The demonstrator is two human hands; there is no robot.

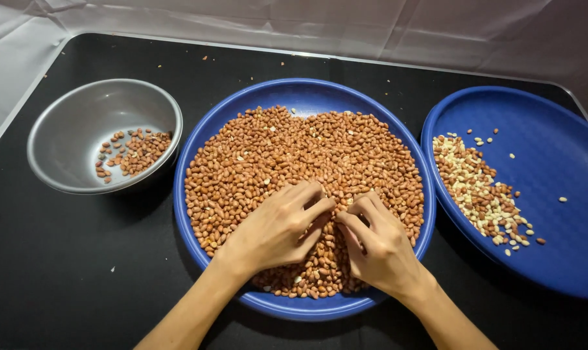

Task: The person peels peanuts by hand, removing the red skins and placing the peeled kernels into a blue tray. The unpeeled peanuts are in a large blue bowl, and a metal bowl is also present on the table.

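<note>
Lying beneath both hands (326,233): peanuts (294,155).

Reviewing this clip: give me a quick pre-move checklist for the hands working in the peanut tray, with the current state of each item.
1. Left hand resting on red-brown peanuts in the round blue plastic middle tray: ok.
2. Right hand on the same pile, fingers curled: ok.
3. A peanut pinched in either hand: cannot tell, fingertips hide it.
4. Grey metal bowl, holding few peanuts, has room: ok.
5. Second blue tray, with pale and mixed peanuts along its left side, has room: ok.
6. Black tabletop free of strays: not ok, a few specks.
</note>
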